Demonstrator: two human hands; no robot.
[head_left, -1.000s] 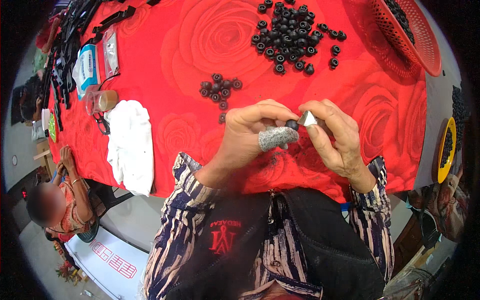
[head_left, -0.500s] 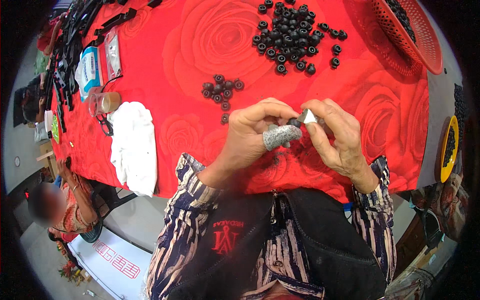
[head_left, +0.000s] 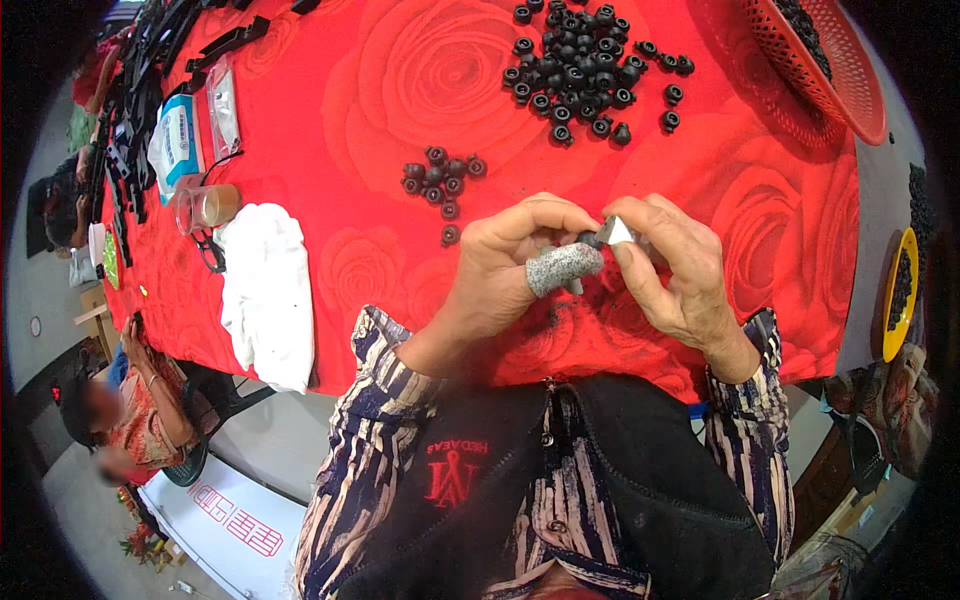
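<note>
Head view: one slip could nick me.
Over the red rose-print cloth's (head_left: 330, 120) near side, my left hand (head_left: 500, 250) pinches a round black piece (head_left: 589, 239), liable to roll; my right hand (head_left: 680, 265) grips a silver wedge-shaped metal tool (head_left: 619, 232).

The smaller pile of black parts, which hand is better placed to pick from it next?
Probably the left hand: it sits nearer the smaller pile. It holds a black part, though; the right hand, farther off, grips a shiny metal piece.
</note>
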